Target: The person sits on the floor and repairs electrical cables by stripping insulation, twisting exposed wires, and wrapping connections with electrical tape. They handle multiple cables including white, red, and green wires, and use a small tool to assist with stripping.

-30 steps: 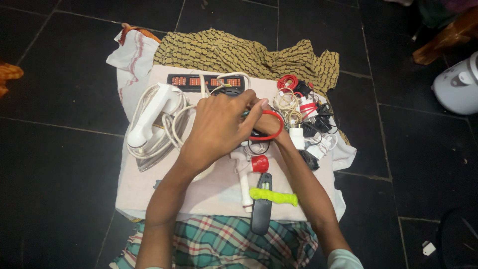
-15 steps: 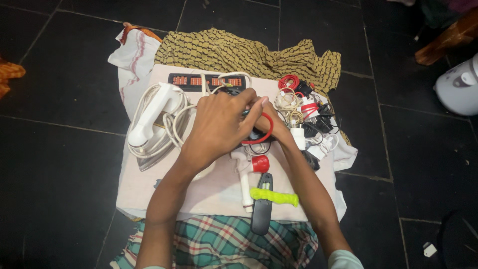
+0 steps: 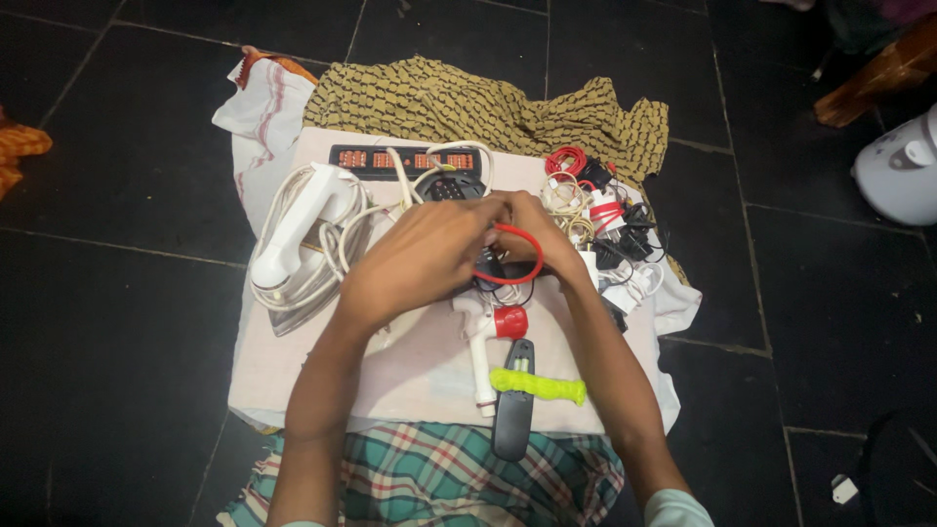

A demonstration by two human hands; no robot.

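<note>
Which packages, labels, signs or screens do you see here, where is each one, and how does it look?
No package, sign or screen is clearly in view.
Power strip: far edge of the cloth-covered board, beyond both hands; long black bar with a row of red-orange rectangles.
Black flat device: near edge of the board; no lit display shows, a yellow-green band crosses it.

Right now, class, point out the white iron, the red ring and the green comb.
white iron (image 3: 293, 244), head view, on its handle.
red ring (image 3: 522, 273), head view, on its lower right arc.
green comb (image 3: 539, 385), head view, on its middle.
</note>
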